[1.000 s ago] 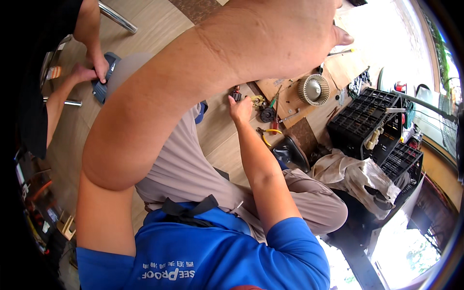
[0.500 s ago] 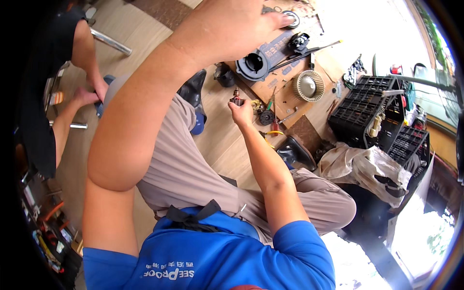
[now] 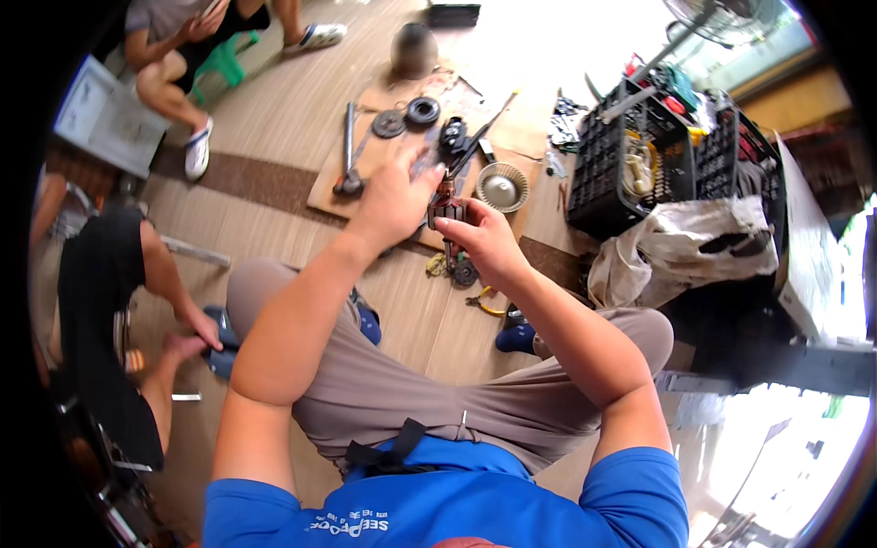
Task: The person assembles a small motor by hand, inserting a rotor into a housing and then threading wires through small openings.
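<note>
Head view, looking steeply down over a blue shirt and grey-brown trousers, shows the person sitting on a wooden floor with both forearms stretched forward and meeting above the knees. Between the two hands stands a small motor armature (image 3: pixel 447 208), dark with a reddish-brown winding, held roughly upright. The right hand (image 3: pixel 487 243) is clenched around its lower part, fingers wrapped from the right side. The left hand (image 3: pixel 395 194) lies against the upper part from the left, fingers spread and curled loosely over it; whether it truly grips or only steadies the piece cannot be told. Directly beyond the hands, flat cardboard sheets (image 3: pixel 322 187) lie on the floor and carry a hammer (image 3: pixel 348 151) with its head toward the person, two dark round discs (image 3: pixel 406 116) side by side, a black motor part (image 3: pixel 452 134) and a pale round blower wheel (image 3: pixel 501 188) just right of the hands. A grey rounded housing (image 3: pixel 413 48) stands farther off on the cardboard. Below the right hand, near the trouser knee, lie yellow-handled pliers (image 3: pixel 486 302) and a small dark gear-like piece (image 3: pixel 465 272). At the right, black plastic crates (image 3: pixel 604 178) hold mixed tools, with a crumpled pale cloth (image 3: pixel 681 248) draped in front of them. At the left edge another person in black (image 3: pixel 100 301) leans down with both hands on the floor, and a further seated person (image 3: pixel 178 41) shows at the top left.
</note>
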The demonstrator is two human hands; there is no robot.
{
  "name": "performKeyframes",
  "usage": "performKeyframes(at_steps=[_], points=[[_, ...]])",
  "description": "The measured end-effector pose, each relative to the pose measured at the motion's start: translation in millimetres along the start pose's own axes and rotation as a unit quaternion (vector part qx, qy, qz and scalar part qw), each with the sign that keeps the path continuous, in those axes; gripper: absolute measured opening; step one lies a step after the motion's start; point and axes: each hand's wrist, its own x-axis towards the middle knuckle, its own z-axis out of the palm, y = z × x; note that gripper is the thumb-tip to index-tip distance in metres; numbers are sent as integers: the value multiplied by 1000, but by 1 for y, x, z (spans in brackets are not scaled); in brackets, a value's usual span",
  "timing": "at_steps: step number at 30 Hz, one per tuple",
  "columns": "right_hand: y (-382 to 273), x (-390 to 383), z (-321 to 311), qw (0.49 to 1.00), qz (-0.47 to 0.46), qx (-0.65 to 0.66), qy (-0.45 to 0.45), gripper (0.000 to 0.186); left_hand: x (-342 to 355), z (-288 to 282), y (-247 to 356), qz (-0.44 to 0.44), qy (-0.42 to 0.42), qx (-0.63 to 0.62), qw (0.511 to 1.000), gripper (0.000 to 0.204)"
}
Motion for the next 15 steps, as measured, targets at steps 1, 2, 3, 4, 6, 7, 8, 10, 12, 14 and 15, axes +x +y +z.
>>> performKeyframes(at_steps=[1,2,3,4,6,7,8,10,12,14,15], points=[[-8,-10,-3,998,-39,-31,24,39,-8,11,1,-14,-12,-56,998,40],[-13,-17,-3,991,-54,-84,87,44,-12,19,2,-62,-46,-125,989,36],[-16,-23,-4,983,-71,-112,123,46,-16,25,3,-114,-77,-191,972,32],[-16,-28,-5,979,-78,-118,149,46,-23,31,3,-136,-104,-290,941,27],[-15,-32,-4,973,-67,-107,195,44,-34,38,4,-153,-129,-315,928,29],[-15,-31,-6,981,-73,-41,173,42,-39,39,5,-169,-134,-338,916,29],[-15,-29,-6,986,-66,21,149,41,-42,40,5,-157,-133,-351,914,29],[-14,-30,-8,990,-64,71,106,37,-49,39,6,-130,-124,-383,906,30],[-15,-31,-11,986,-129,77,68,39,-52,36,5,-82,-114,-381,914,31],[-16,-37,-14,989,-127,72,20,42,-56,31,3,-62,-101,-387,914,32],[-16,-39,-15,987,-126,95,10,44,-57,28,2,-56,-108,-380,917,32]])
